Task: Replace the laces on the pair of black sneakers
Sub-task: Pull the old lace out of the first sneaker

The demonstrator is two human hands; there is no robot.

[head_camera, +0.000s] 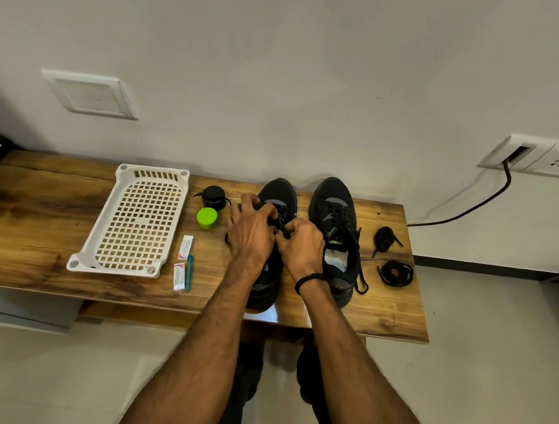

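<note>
cam: head-worn, single view | faced fwd + down, wide-angle | sat near, above wooden table [22, 227], wall [282, 63] behind it | frame ctr'd on left hand [251, 234] + right hand [302, 248]

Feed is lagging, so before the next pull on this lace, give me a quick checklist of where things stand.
1. Left hand and right hand grip the lace: ok.
2. Left shoe rests on the table: ok.
3. Loose laces in reach, a bundle and a coil, beside the right shoe: ok.
4. Eyelets under the hands: cannot tell.
5. Right shoe relaced: cannot tell.
</note>
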